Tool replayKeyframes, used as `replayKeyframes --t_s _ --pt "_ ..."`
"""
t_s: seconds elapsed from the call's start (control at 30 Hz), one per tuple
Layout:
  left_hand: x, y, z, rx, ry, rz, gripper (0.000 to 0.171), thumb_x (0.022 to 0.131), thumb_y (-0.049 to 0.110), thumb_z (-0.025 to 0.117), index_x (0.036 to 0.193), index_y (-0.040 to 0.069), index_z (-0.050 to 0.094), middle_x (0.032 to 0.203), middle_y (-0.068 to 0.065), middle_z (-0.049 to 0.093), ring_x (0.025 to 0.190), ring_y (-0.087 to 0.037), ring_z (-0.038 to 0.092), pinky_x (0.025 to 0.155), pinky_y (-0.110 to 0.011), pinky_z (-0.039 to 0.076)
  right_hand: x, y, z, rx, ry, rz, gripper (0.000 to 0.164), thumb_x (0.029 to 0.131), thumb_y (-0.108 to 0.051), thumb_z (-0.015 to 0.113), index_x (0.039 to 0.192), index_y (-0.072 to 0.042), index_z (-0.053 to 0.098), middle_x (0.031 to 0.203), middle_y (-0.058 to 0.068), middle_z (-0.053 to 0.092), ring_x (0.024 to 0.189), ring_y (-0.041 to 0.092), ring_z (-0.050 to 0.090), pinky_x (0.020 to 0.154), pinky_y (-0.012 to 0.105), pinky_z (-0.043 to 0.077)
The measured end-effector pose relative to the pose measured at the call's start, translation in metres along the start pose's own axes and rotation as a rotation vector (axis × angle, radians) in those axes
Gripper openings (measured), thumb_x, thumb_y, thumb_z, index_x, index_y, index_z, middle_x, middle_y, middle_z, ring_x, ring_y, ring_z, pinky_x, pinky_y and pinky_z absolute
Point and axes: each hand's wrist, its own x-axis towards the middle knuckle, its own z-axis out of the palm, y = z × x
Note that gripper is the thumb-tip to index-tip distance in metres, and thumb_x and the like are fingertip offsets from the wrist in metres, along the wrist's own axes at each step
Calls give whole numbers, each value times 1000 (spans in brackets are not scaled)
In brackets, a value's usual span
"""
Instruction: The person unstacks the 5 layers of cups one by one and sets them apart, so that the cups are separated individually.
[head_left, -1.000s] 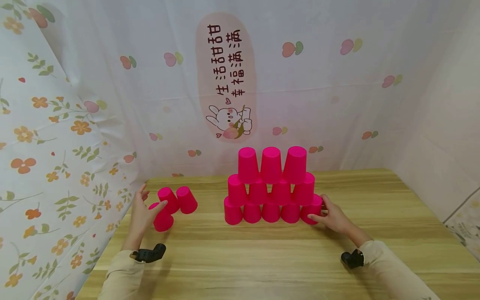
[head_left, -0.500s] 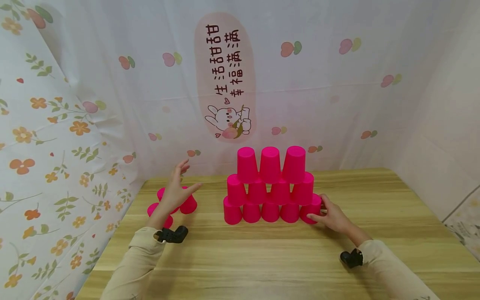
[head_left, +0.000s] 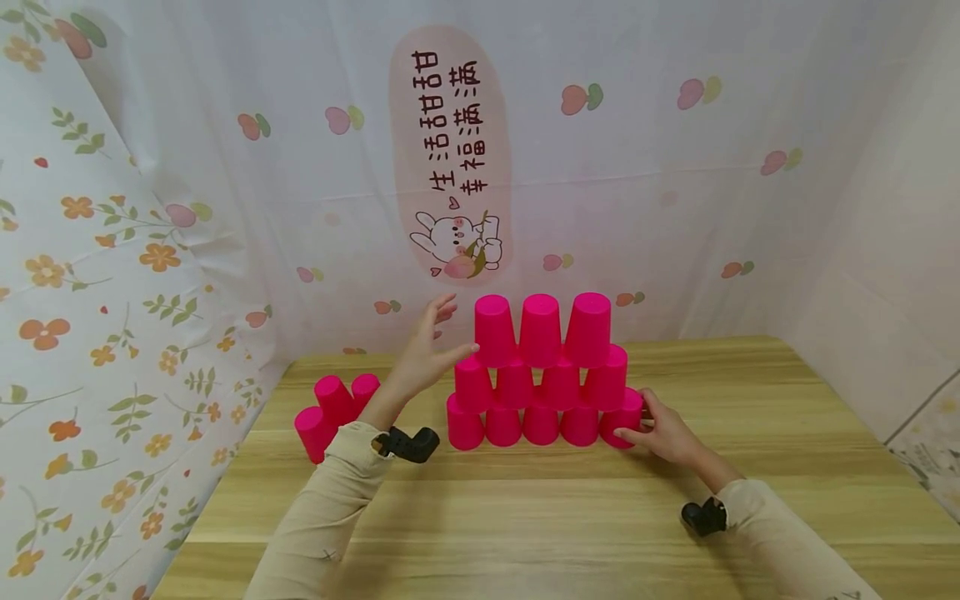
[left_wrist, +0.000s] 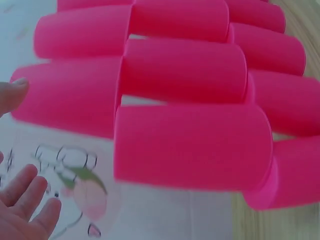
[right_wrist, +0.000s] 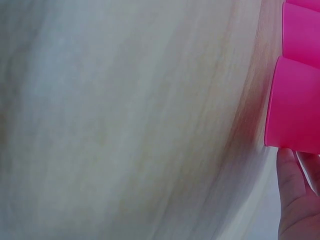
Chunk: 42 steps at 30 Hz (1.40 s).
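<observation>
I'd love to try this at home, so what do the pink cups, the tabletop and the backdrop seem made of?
Pink cups: probably plastic, smooth and fairly matte, evenly coloured with crisp rims.
Tabletop: wood or wood-look laminate, low sheen; streaked grain shows but can't settle which.
Backdrop: likely printed fabric, matte, judging by its soft folds and crease.
</observation>
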Motion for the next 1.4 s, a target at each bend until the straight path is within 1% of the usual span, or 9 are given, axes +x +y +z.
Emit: replayKeyframes --t_s 0.17,0.33,0.57,0.6,0.83,1.0,1.1,1.27,1.4 --pt "10 6 17 3 -20 -31 72 77 15 68 136 11 26 133 -13 37 120 -27 35 94 -44 35 0 1 0 -21 4 -14 53 75 -14 70 114 1 37 103 19 54 88 34 56 68 35 52" --pt "14 2 30 13 7 -68 69 77 17 68 133 6 29 125 -12 44 113 -26 42 89 -42 41 0 2 2 -21 10 -24 53 75 -14 71 113 1 38 102 19 54 88 35 56 68 36 52" --pt "13 -3 38 10 42 -69 65 77 19 68 130 5 33 120 -10 46 108 -25 45 83 -37 45 0 1 3 -13 8 -16 53 75 -13 70 114 0 37 104 18 54 89 35 56 69 38 51" --pt "13 -3 39 8 44 -68 65 77 19 68 131 5 33 120 -10 46 108 -24 45 83 -36 45 -1 -4 2 -14 10 -14 52 75 -11 70 113 1 37 104 19 54 89 36 56 69 40 51" --pt "14 -5 40 3 55 -60 65 77 19 68 130 5 34 119 -10 47 107 -24 46 83 -36 46 -1 -5 2 -16 13 -18 51 75 -11 70 113 1 37 103 19 54 88 35 56 68 37 52" --pt "13 -4 39 -8 54 -65 65 77 18 68 130 5 34 119 -10 47 107 -24 46 83 -36 46 -4 -27 0 -8 8 -16 49 75 -3 68 112 5 36 102 22 53 87 38 55 68 42 51" --pt "11 -2 36 -38 63 -58 65 77 17 68 130 5 33 119 -10 47 107 -25 45 83 -37 46 -4 -34 -1 -16 7 -19 48 75 -2 67 111 6 37 102 22 53 87 38 55 69 44 50" --pt "5 3 25 -109 82 -47 63 78 13 67 130 4 32 119 -13 45 108 -28 44 84 -42 44 -5 -35 -2 -26 6 -14 48 75 -2 68 112 6 37 102 22 53 88 39 55 70 46 49" --pt "-3 4 8 -148 94 -57 63 78 8 66 130 2 31 120 -17 43 109 -32 41 86 -46 42 -5 -36 -2 -30 7 -7 48 75 -3 68 112 6 37 102 23 53 88 39 55 70 47 49"
